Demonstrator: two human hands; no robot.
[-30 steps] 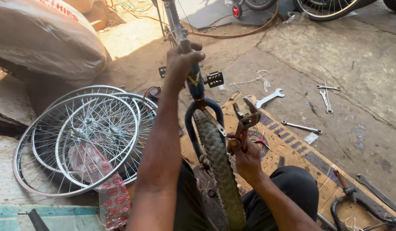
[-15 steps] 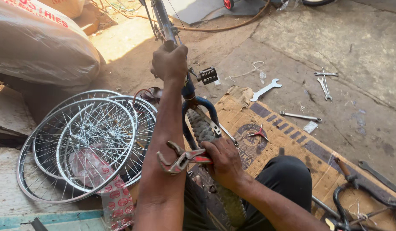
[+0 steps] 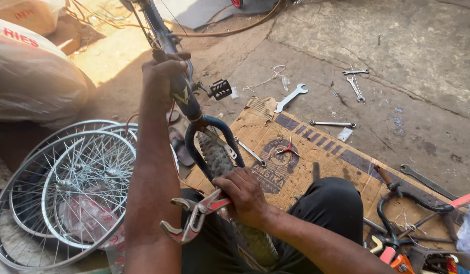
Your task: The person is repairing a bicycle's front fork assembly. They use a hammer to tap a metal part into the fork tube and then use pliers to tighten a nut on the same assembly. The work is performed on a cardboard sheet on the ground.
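Observation:
My left hand grips the blue bicycle frame near its tube, arm stretched forward. My right hand holds a red-handled pair of pliers, jaws pointing left, just over the knobby tyre that sits in the blue fork. A black pedal sticks out to the right of the frame. My knee in black trousers rests on the cardboard.
Stacked spoked wheel rims lie at left beside a large sack. A flattened cardboard sheet carries spanners, a small red tool and a black frame part. More spanners lie on the concrete.
My right hand carried the pliers from the right side of the tyre across to its left and lower. The left hand kept its hold on the frame.

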